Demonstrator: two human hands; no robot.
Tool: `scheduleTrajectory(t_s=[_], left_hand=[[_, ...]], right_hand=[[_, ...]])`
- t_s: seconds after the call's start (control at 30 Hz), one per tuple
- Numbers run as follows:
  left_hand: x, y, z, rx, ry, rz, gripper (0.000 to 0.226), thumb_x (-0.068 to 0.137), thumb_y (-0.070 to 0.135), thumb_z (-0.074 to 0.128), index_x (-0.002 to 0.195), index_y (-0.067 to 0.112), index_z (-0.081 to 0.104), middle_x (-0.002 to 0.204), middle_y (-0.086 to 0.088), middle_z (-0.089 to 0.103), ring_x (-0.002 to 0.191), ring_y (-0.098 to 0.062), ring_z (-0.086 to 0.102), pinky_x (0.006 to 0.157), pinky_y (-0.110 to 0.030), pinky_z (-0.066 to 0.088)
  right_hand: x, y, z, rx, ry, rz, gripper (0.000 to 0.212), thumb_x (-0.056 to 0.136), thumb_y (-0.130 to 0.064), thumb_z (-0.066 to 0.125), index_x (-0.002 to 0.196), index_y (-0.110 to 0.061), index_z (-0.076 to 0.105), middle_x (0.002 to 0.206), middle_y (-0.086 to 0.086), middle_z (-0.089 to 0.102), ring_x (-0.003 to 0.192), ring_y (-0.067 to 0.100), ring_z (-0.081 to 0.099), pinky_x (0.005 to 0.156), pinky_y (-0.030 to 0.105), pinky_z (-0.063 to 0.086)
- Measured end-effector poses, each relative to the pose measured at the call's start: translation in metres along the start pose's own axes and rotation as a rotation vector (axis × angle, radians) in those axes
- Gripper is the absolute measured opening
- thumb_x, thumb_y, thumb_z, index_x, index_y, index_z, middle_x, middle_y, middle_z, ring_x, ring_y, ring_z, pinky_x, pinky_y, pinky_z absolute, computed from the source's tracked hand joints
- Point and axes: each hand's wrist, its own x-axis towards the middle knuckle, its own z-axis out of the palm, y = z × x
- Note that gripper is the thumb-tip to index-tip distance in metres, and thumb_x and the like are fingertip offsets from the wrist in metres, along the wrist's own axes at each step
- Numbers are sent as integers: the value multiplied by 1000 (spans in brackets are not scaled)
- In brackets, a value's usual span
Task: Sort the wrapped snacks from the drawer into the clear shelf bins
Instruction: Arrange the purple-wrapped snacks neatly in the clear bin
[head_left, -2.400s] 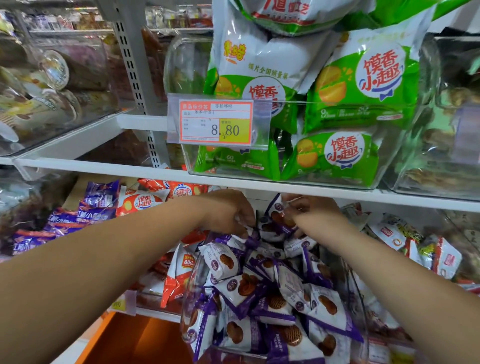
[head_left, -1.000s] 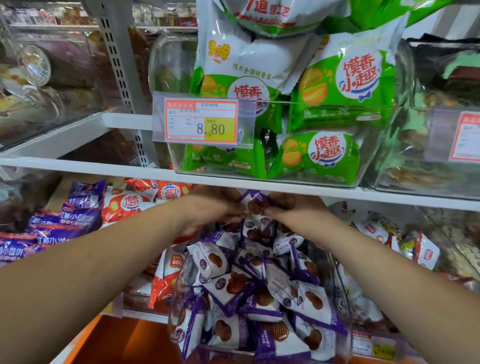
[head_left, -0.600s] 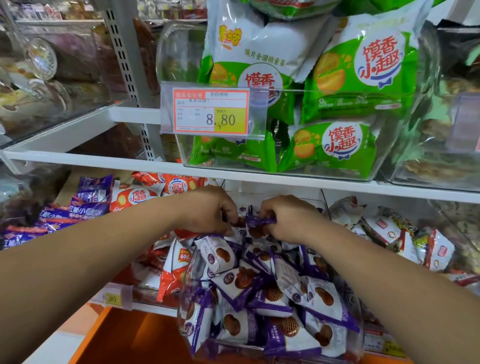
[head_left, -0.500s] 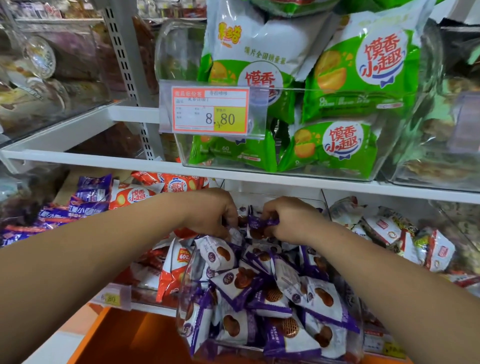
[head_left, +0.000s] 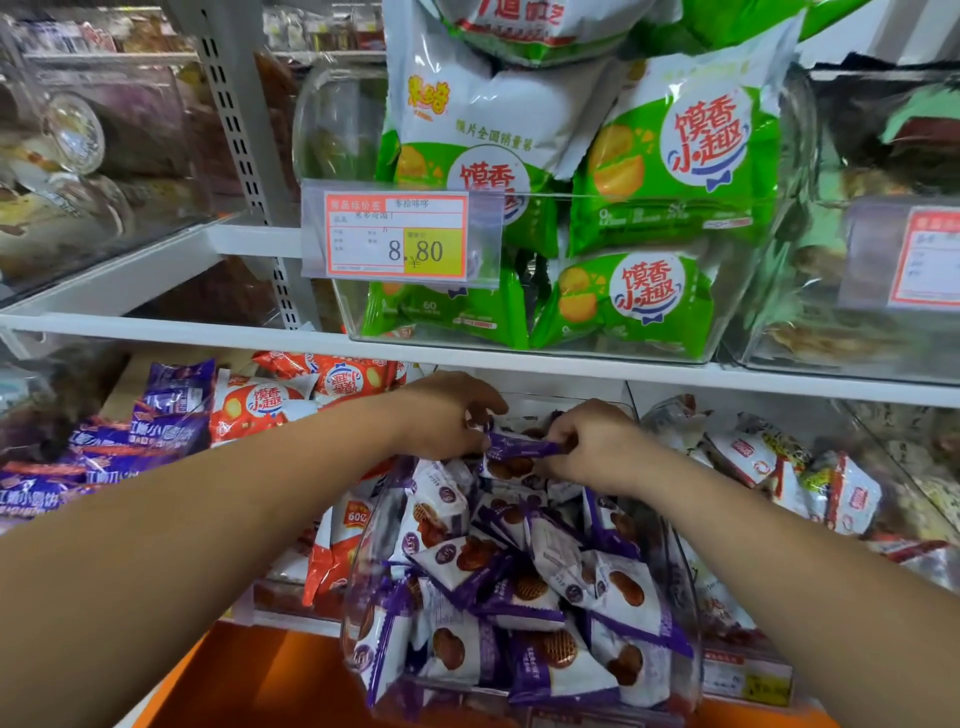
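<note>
- At the shelf's near edge, a clear bin (head_left: 685, 623) sits heaped with purple wrapped snacks (head_left: 519, 582), apparently near full.
- Toward its back, left hand (head_left: 447, 415) and right hand (head_left: 592, 447) pinch one purple packet (head_left: 519, 447) atop the pile.
- Beyond, green bags (head_left: 670, 171) crowd the upper shelf (head_left: 156, 332); remaining stock is out of view.

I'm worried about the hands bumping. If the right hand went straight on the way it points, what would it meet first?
Probably the left hand. The right hand points up-left along the purple packet that both pinch, and the left holds its far end. Depth is unclear.
</note>
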Motion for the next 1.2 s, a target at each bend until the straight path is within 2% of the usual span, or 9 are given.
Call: scheduleTrajectory(t_s=[0.17,0.23,0.33,0.53,0.7,0.83,1.0,1.13,1.2], left_hand=[[-3,7,-7,-104,-49,-55,25,89,42,67,113,36,72,108,14,70,98,-12,64,85,-27,51],[-7,11,-10,-167,-25,-116,33,89,59,66,114,37,65,106,16,67,98,-10,61,87,-28,49],[-12,12,-9,-249,20,-151,33,92,58,65,120,41,57,108,14,63,97,-10,61,81,-23,46],[-20,12,-2,-660,-34,-190,28,96,46,67,114,25,65,104,6,76,93,-15,76,89,-32,58],[-22,-14,-15,-109,-16,-105,39,92,33,73,129,26,63,114,12,71,100,-9,65,87,-22,51],[-25,-22,-11,103,-94,-21,30,86,37,79,112,24,75,107,11,71,95,-11,64,80,-20,48],[-19,-21,-2,190,-151,10,33,85,37,80,115,23,76,84,20,63,81,-7,58,65,-13,40],[-15,-20,-3,45,-127,-55,34,81,27,85,114,25,75,87,18,65,65,7,58,59,-9,43],[-17,-22,-5,-4,-78,-77,30,84,28,83,113,26,75,88,19,65,74,6,60,62,-10,43]], right_hand=[[-4,-8,-14,289,80,38,24,90,-44,73,84,-21,67,81,1,68,71,11,59,59,24,40],[-3,-15,-14,430,85,77,21,89,-55,71,89,-34,69,92,-9,71,83,6,63,75,20,50],[2,-16,-7,514,118,94,34,81,-69,69,101,-42,71,104,-12,72,97,13,69,95,36,56],[-9,-13,-3,507,141,16,46,83,-37,83,124,-32,62,97,-9,74,91,8,69,79,25,51],[1,-10,-9,48,23,-54,38,93,-33,71,129,-37,63,131,-5,62,110,14,59,87,25,43],[4,-14,-5,-148,-86,-89,41,98,-25,62,134,-44,61,148,-11,52,127,16,55,102,31,48],[12,-17,0,-269,-87,-87,48,95,-14,61,129,-48,64,146,-10,55,122,19,59,99,36,53],[11,-17,-2,-344,-124,-139,49,95,-14,62,132,-45,62,145,-10,56,123,19,58,99,37,53],[8,-15,-3,-293,-120,-142,49,95,-18,64,136,-42,60,146,-10,54,126,17,55,100,32,50]])
